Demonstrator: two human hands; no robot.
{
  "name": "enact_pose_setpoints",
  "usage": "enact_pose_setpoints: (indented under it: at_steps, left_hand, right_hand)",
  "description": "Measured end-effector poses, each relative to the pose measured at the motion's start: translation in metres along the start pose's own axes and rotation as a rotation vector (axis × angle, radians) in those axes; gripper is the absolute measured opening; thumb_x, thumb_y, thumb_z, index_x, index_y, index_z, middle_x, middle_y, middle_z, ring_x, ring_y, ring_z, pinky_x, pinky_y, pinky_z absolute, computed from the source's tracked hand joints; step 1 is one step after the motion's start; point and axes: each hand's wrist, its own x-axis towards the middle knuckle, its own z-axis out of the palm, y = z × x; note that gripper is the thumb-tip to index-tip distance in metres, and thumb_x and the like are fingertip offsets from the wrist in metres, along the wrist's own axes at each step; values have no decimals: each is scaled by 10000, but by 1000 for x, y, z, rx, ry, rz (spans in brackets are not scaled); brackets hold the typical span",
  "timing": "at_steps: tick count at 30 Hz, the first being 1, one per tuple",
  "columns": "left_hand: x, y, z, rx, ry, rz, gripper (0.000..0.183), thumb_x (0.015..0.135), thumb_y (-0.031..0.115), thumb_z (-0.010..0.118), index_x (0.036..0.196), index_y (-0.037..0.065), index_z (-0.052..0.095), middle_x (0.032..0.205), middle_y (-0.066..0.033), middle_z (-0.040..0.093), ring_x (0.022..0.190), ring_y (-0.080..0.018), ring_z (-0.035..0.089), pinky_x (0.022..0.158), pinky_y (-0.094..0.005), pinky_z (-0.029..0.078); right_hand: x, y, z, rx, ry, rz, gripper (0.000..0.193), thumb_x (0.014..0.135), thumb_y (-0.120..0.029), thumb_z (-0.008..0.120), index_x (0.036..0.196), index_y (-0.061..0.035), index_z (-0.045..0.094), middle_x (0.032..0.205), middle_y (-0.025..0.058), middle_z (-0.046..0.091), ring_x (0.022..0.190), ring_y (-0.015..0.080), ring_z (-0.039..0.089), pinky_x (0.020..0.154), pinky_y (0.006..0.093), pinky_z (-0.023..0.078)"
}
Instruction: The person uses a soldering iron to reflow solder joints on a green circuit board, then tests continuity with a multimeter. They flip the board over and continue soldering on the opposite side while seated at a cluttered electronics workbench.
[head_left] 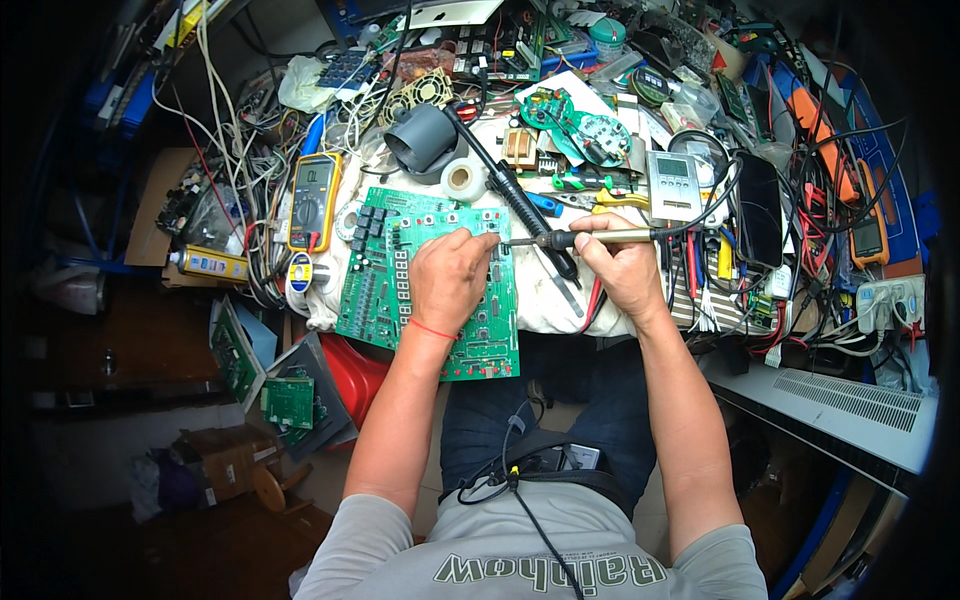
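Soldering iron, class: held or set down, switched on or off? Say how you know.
Held: the right hand grips the soldering iron, tip toward the green circuit board. On or off: cannot tell; nothing visible settles it.

The pale-covered bench (535, 310) carries a green circuit board (380, 268), which juts past its front edge; a yellow meter (316, 205) lies left of the board; behind it sit a grey tube (420, 142) and a white roll (462, 179); farther right, a black phone (759, 208) lies near tangled wires (815, 205).

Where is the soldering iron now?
In the head view, the soldering iron is right of centre, held in the right grip, its tip at the right edge of the green circuit board.
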Motion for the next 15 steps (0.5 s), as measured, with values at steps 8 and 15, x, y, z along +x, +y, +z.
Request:
enact_pose_setpoints:
  at_steps: [8, 15]
  left_hand:
    - [-1, -1, 0, -14, 10, 12, 110, 897, 109, 786, 995, 154, 805, 784, -61, 622, 746, -312, 663, 704, -437, 533]
    - [-1, -2, 1, -30, 17, 12, 103, 898, 108, 789, 991, 151, 802, 784, -63, 621, 744, -314, 661, 702, -438, 531]
  right_hand:
    - [-2, -6, 4, 94, 75, -2, 219, 991, -127, 709, 1147, 15, 768, 904, 58, 753, 828, 110, 693, 772, 263, 544]
    - [-2, -5, 2, 66, 63, -3, 223, 988, -133, 712, 1146, 15, 767, 887, 53, 746, 827, 109, 689, 773, 267, 544]
